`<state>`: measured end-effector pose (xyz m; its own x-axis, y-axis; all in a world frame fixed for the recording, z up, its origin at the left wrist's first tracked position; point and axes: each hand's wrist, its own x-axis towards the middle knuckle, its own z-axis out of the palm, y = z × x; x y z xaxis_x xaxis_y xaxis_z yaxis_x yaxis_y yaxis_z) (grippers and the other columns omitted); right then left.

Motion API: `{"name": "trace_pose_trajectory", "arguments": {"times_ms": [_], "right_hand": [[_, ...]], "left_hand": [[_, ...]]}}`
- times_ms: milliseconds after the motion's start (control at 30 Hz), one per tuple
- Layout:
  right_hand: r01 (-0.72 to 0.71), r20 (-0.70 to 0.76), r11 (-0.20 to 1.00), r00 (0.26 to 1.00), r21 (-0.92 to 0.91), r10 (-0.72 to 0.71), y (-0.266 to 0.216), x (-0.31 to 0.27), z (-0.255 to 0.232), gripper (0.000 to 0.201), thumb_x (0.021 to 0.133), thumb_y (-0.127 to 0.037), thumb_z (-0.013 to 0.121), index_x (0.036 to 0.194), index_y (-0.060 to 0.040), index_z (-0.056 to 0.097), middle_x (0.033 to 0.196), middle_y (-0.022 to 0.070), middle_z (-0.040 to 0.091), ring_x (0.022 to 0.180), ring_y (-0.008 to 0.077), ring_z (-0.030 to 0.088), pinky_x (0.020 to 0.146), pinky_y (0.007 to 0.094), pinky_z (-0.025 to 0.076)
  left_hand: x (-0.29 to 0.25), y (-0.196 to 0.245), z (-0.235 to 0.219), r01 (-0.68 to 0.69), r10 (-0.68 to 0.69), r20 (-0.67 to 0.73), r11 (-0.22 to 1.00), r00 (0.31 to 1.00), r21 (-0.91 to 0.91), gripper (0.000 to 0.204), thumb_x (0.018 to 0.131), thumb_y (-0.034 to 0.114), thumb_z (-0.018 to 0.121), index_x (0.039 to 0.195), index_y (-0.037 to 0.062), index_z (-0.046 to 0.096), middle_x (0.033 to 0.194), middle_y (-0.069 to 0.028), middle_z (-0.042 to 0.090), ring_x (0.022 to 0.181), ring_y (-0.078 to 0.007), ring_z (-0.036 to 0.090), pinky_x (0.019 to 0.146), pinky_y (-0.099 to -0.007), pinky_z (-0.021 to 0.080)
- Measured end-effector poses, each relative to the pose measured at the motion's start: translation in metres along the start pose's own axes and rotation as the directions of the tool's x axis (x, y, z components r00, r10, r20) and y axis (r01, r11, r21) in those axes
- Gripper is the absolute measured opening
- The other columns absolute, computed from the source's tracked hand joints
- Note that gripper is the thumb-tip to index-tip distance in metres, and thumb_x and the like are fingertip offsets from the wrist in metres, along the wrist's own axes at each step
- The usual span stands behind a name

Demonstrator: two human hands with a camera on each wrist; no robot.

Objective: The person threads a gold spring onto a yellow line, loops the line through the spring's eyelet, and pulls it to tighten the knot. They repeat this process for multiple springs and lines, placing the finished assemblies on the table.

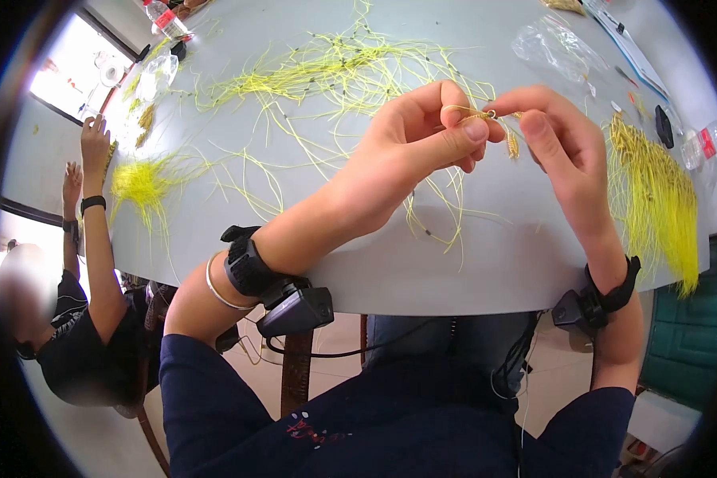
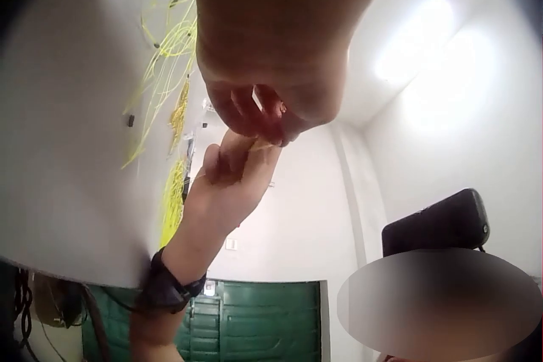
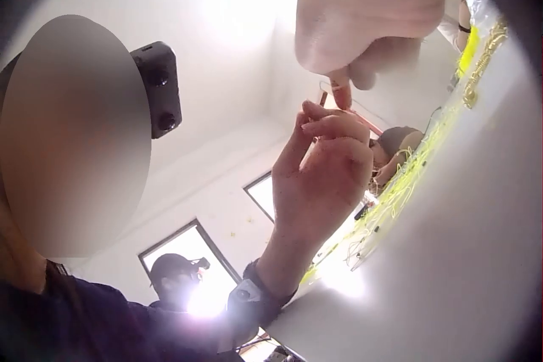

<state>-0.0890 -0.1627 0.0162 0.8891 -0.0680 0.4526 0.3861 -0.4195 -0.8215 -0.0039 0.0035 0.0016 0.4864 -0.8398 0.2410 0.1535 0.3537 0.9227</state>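
Note:
My left hand (image 1: pixel 410 147) pinches a thin gold cord (image 1: pixel 476 116) between thumb and index finger, above the table. A small metal ring (image 1: pixel 492 114) shows at its fingertips. My right hand (image 1: pixel 562 143) is close against it, index fingertip right at the ring, its thumb and other fingers curled at the cord's right end. Just below hangs a small gold coiled piece (image 1: pixel 513 146), between the two hands. In the left wrist view the fingers of the left hand (image 2: pixel 263 107) overlap the right hand (image 2: pixel 229 179), and the cord is mostly hidden.
Tangled yellow-green cords (image 1: pixel 334 68) with small dark pieces spread across the grey table (image 1: pixel 454 279). A yellow bundle (image 1: pixel 143 183) lies left; gold-topped yellow cords (image 1: pixel 657 191) hang over the right edge. Plastic bag (image 1: pixel 558 48), clipboard (image 1: pixel 629 48) and bottle (image 1: pixel 705 143) lie right. Another person (image 1: pixel 80 334) sits left.

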Motion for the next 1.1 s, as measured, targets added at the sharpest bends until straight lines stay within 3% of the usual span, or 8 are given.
{"name": "trace_pose_trajectory", "arguments": {"times_ms": [67, 233, 333, 433, 500, 700, 800, 1100], "right_hand": [[0.022, 0.014, 1.000, 1.000, -0.005, -0.022, 0.001, -0.002, -0.001, 0.011, 0.084, -0.012, 0.060, 0.091, -0.0042, 0.063, 0.053, -0.0087, 0.040, 0.048, -0.0008, 0.027, 0.044, 0.0178, 0.018], [0.017, 0.004, 0.999, 1.000, 0.045, -0.017, 0.009, -0.001, 0.003, 0.014, 0.079, -0.010, 0.066, 0.091, -0.0024, 0.064, 0.055, -0.0068, 0.049, 0.048, -0.0027, 0.031, 0.043, 0.0157, 0.020], [0.013, -0.033, 0.990, 0.999, 0.137, -0.009, 0.005, 0.000, 0.006, 0.012, 0.079, -0.005, 0.065, 0.090, -0.0006, 0.064, 0.062, -0.0020, 0.059, 0.052, -0.0028, 0.044, 0.045, 0.0126, 0.030], [0.026, -0.050, 0.994, 0.999, 0.105, -0.021, 0.004, 0.001, 0.006, 0.011, 0.079, -0.003, 0.064, 0.089, 0.0004, 0.064, 0.068, 0.0019, 0.064, 0.059, 0.0002, 0.053, 0.050, 0.0115, 0.037], [0.069, -0.039, 0.997, 0.997, -0.031, -0.070, 0.004, 0.000, 0.003, 0.009, 0.078, -0.004, 0.064, 0.085, 0.0002, 0.063, 0.069, 0.0031, 0.064, 0.063, 0.0022, 0.057, 0.052, 0.0120, 0.039], [0.194, -0.002, 0.918, 0.978, -0.347, -0.208, -0.004, 0.000, -0.005, 0.005, 0.076, -0.004, 0.065, 0.080, -0.0029, 0.062, 0.058, -0.0006, 0.059, 0.047, -0.0004, 0.044, 0.042, 0.0156, 0.030], [0.209, 0.012, 0.912, 0.976, -0.352, -0.219, -0.004, -0.002, -0.004, 0.004, 0.076, -0.004, 0.066, 0.078, -0.0039, 0.062, 0.052, -0.0026, 0.052, 0.043, 0.0003, 0.036, 0.040, 0.0173, 0.025], [0.295, 0.009, 0.875, 0.949, -0.383, -0.315, 0.003, -0.001, -0.009, 0.005, 0.078, -0.006, 0.065, 0.078, -0.0034, 0.061, 0.050, -0.0037, 0.046, 0.044, 0.0001, 0.033, 0.041, 0.0170, 0.023]], "left_hand": [[0.001, -0.003, 0.000, 0.007, -0.007, 0.003, 0.995, 1.000, 0.095, 0.018, 0.088, 0.017, 0.053, 0.077, 0.0127, 0.039, 0.086, -0.0022, 0.054, 0.076, -0.0082, 0.047, 0.070, -0.0232, 0.038], [0.000, 0.000, 0.004, 0.037, -0.038, 0.016, 0.997, 0.999, 0.068, 0.018, 0.088, 0.016, 0.053, 0.077, 0.0122, 0.039, 0.080, -0.0004, 0.049, 0.076, -0.0081, 0.046, 0.070, -0.0227, 0.037], [0.000, -0.001, 0.003, 0.041, -0.041, 0.006, 0.996, 0.999, 0.079, 0.018, 0.087, 0.016, 0.054, 0.077, 0.0119, 0.039, 0.080, -0.0004, 0.048, 0.076, -0.0081, 0.046, 0.070, -0.0226, 0.037], [0.001, -0.003, 0.000, 0.050, -0.052, 0.028, 0.996, 0.998, 0.068, 0.018, 0.086, 0.017, 0.054, 0.077, 0.0113, 0.040, 0.081, -0.0011, 0.048, 0.077, -0.0085, 0.046, 0.071, -0.0232, 0.037], [0.002, -0.004, 0.000, 0.065, -0.067, 0.040, 0.997, 0.997, 0.043, 0.018, 0.085, 0.017, 0.055, 0.076, 0.0108, 0.041, 0.081, -0.0015, 0.048, 0.078, -0.0088, 0.047, 0.072, -0.0236, 0.038], [0.001, 0.000, 0.003, 0.050, -0.053, 0.012, 0.982, 0.999, 0.180, 0.021, 0.083, 0.020, 0.057, 0.074, 0.0100, 0.042, 0.081, -0.0037, 0.051, 0.080, -0.0106, 0.048, 0.075, -0.0260, 0.039], [0.000, -0.001, 0.002, 0.060, -0.064, 0.020, 0.988, 0.998, 0.144, 0.022, 0.083, 0.021, 0.058, 0.073, 0.0104, 0.042, 0.081, -0.0036, 0.051, 0.081, -0.0109, 0.049, 0.074, -0.0261, 0.039], [-0.002, 0.000, 0.002, 0.030, -0.031, 0.043, 0.999, 0.999, 0.019, 0.020, 0.085, 0.022, 0.053, 0.073, 0.0104, 0.041, 0.081, -0.0047, 0.048, 0.079, -0.0122, 0.047, 0.075, -0.0263, 0.038]]}}
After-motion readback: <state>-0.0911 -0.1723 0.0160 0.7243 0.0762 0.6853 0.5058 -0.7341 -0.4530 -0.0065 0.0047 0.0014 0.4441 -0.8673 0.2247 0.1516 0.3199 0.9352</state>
